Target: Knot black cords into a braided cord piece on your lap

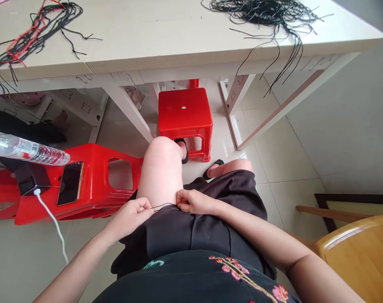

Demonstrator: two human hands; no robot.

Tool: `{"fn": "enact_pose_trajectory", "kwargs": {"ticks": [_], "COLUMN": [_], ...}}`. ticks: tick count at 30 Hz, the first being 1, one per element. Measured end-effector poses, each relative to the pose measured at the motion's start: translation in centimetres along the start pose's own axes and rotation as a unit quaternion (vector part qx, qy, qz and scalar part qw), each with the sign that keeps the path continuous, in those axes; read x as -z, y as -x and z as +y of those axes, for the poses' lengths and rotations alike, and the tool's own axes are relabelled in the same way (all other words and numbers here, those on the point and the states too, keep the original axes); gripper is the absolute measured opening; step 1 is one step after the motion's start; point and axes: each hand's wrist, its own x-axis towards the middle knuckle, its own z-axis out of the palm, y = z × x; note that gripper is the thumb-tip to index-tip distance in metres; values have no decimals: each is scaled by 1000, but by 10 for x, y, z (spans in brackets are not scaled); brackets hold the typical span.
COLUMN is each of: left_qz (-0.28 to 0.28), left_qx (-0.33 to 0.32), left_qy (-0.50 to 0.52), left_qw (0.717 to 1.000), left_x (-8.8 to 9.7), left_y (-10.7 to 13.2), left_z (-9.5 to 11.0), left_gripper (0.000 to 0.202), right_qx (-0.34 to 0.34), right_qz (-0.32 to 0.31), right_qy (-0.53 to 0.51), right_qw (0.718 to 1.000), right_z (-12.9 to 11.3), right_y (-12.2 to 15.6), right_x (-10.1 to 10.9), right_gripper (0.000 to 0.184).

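Left hand and right hand pinch thin black cord.
Ahead of the hands: table carrying black cord bundles, red plastic stool, tiled floor.

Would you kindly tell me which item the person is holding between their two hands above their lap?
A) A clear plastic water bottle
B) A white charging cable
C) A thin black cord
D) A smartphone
C. The thin black cord stretches between the fingers of the left hand and the right hand, just above the black garment on the lap.
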Motion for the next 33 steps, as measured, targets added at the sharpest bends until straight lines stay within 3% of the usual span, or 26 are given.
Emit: {"fn": "enact_pose_trajectory", "kwargs": {"ticks": [6, 10, 18, 22, 25, 27, 29, 32, 33], "left_qz": [60, 80, 185, 220, 194, 188, 184, 183, 183], "left_qx": [1, 11, 8, -30, -22, -9, -8, -14, -15], "left_qy": [32, 17, 87, 134, 202, 232, 242, 228, 223], "left_qw": [998, 997, 979, 966, 960, 954, 953, 956, 957], "left_x": [-5, -5, 7, 20, 26, 26, 24, 20, 18], "left_y": [-6, -8, -18, -31, -36, -38, -40, -43, -44], "left_z": [-5, -12, -17, 11, 39, 52, 60, 62, 62], "left_gripper": [26, 23, 22, 20, 18, 17, 15, 13, 12], "right_qx": [-26, -63, -116, -164, -219, -236, -219, -123, -30], "right_qz": [85, 137, 253, 302, 355, 393, 419, 423, 431], "right_qy": [150, 219, 313, 333, 335, 332, 324, 291, 242], "right_qw": [985, 964, 908, 878, 845, 825, 819, 849, 869], "right_z": [6, 29, 84, 103, 112, 108, 92, 48, 31], "right_y": [-1, 12, 42, 52, 52, 42, 24, -12, -23], "right_x": [3, 27, 138, 194, 222, 223, 201, 131, 103], "right_gripper": [12, 18, 26, 28, 29, 31, 34, 34, 30]}}
